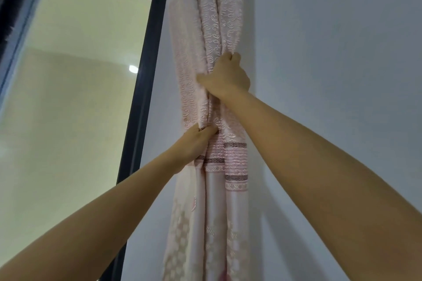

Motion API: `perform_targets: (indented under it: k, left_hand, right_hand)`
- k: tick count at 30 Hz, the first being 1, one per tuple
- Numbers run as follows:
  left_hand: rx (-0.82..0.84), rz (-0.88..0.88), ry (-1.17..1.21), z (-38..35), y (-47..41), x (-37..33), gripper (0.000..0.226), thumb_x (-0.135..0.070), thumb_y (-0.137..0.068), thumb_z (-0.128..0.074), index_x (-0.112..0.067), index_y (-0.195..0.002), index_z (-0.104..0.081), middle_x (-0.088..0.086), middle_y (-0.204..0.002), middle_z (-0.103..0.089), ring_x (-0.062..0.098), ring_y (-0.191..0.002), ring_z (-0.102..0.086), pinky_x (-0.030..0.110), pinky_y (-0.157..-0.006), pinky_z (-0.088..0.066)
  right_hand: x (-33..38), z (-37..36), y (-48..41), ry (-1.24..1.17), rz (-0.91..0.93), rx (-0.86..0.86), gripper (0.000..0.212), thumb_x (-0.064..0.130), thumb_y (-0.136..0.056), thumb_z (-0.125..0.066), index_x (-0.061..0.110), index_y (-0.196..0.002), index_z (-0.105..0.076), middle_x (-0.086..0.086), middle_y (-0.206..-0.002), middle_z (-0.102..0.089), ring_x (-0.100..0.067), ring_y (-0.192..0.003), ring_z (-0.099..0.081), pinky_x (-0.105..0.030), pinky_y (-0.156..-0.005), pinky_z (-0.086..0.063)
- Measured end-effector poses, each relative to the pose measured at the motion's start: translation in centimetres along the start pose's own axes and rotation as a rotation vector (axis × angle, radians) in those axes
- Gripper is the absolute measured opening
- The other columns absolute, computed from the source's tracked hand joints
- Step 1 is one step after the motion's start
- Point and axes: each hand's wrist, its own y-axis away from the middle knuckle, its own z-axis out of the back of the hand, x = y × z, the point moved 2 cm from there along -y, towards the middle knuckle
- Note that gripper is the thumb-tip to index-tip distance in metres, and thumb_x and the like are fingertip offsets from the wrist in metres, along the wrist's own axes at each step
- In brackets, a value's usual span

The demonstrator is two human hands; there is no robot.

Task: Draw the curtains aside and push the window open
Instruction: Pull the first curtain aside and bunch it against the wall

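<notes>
A pale pink patterned curtain (212, 18) hangs bunched into tight folds against the wall, just right of the window. My right hand (226, 76) grips the gathered folds higher up, fingers wrapped around the right side of the bundle. My left hand (194, 143) holds the folds lower down, at the striped band, with its fingertips tucked into the fabric. The window (75, 80) has a dark frame (146, 89) and a large pane that is uncovered. I cannot tell whether the window is latched.
A plain white wall (331, 41) fills the right side, and the curtain sits in the corner against it. A narrow strip of wall separates the curtain from the window frame. A small bright light spot (133, 69) reflects in the glass.
</notes>
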Motion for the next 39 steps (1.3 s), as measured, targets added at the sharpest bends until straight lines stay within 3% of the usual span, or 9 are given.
perform_targets:
  k: [4,7,14,19,24,27,29,31,39]
  left_hand:
    - [0.031,-0.025,0.014,-2.0,-1.5,-0.3,0.048,-0.049,-0.083,-0.036,-0.016,-0.108,-0.061,0.013,-0.108,-0.069,0.026,-0.100,-0.063,0.048,-0.099,-0.043]
    - [0.108,-0.064,0.109,-5.2,-3.0,-1.6,0.057,-0.055,-0.081,-0.034,-0.019,-0.121,-0.055,0.006,-0.120,-0.064,0.020,-0.111,-0.058,0.043,-0.106,-0.038]
    - [0.214,-0.102,0.233,-16.8,-5.6,-6.0,0.061,-0.048,-0.078,-0.032,-0.007,-0.116,-0.056,0.022,-0.124,-0.058,0.035,-0.115,-0.054,0.047,-0.103,-0.038]
    - [0.292,-0.083,0.299,-21.9,-5.7,-7.8,0.044,-0.032,-0.094,-0.032,-0.011,-0.131,-0.042,0.012,-0.137,-0.048,0.016,-0.116,-0.045,0.032,-0.101,-0.031]
    - [0.196,-0.137,0.013,-19.2,-6.0,-4.8,0.040,-0.035,-0.094,-0.028,-0.007,-0.113,-0.051,0.015,-0.124,-0.055,0.026,-0.116,-0.047,0.038,-0.100,-0.038]
    - [0.117,-0.135,-0.410,-17.2,-4.3,-1.1,0.052,-0.050,-0.092,-0.018,-0.029,-0.139,-0.024,0.009,-0.151,-0.026,0.030,-0.140,-0.015,0.051,-0.113,-0.012]
    - [0.071,-0.190,-0.610,-16.2,-2.9,1.1,0.067,-0.065,-0.080,0.006,-0.038,-0.139,-0.007,0.002,-0.156,-0.009,0.028,-0.143,0.000,0.051,-0.115,-0.003]
    - [-0.028,-0.150,-0.569,-15.1,-1.4,2.9,0.088,-0.077,-0.067,0.010,-0.038,-0.141,-0.014,-0.002,-0.156,-0.009,0.024,-0.143,0.000,0.050,-0.116,-0.003]
    - [-0.173,0.042,-0.554,-12.1,3.5,5.0,0.061,-0.051,-0.086,-0.027,-0.039,-0.142,-0.005,0.002,-0.157,-0.001,0.025,-0.143,0.001,0.049,-0.113,-0.010]
  right_hand:
    - [-1.8,1.1,0.5,0.060,0.076,-0.138,0.030,0.007,-0.091,-0.042,0.001,-0.120,-0.045,-0.017,-0.121,-0.055,-0.034,-0.106,-0.054,-0.032,-0.074,-0.039]
    - [-4.2,2.7,0.5,0.100,0.082,-0.203,0.026,0.000,-0.088,-0.039,0.000,-0.113,-0.049,-0.020,-0.112,-0.060,-0.037,-0.102,-0.055,-0.034,-0.076,-0.043]
    - [-13.3,8.9,-0.7,0.280,0.051,-0.271,0.026,0.000,-0.086,-0.039,-0.008,-0.107,-0.051,-0.031,-0.116,-0.056,-0.045,-0.106,-0.050,-0.041,-0.080,-0.039]
    - [-17.9,11.4,-0.4,0.243,0.055,-0.271,0.013,-0.004,-0.085,-0.039,-0.001,-0.090,-0.050,-0.034,-0.108,-0.056,-0.046,-0.097,-0.051,-0.033,-0.065,-0.024]
    - [-17.8,8.7,0.3,0.073,0.053,-0.247,0.047,0.001,-0.090,-0.034,0.013,-0.136,-0.035,-0.027,-0.119,-0.057,-0.042,-0.106,-0.051,-0.039,-0.086,-0.040]
    - [-17.4,6.8,1.9,-0.026,0.035,-0.269,0.054,0.001,-0.091,-0.033,0.019,-0.141,-0.027,-0.026,-0.117,-0.058,-0.042,-0.104,-0.053,-0.042,-0.088,-0.043]
    - [-16.7,5.6,2.4,-0.085,0.062,-0.313,0.050,0.001,-0.090,-0.033,0.015,-0.138,-0.031,-0.026,-0.117,-0.058,-0.042,-0.104,-0.054,-0.042,-0.086,-0.042]
    - [-15.8,4.3,2.5,-0.149,0.071,-0.352,0.047,0.000,-0.090,-0.034,0.012,-0.135,-0.035,-0.024,-0.119,-0.058,-0.041,-0.105,-0.054,-0.041,-0.085,-0.042]
    - [-12.1,1.0,5.3,-0.150,0.103,-0.455,0.055,0.010,-0.083,-0.053,0.012,-0.135,-0.036,-0.022,-0.128,-0.046,-0.037,-0.110,-0.049,-0.041,-0.084,-0.043]
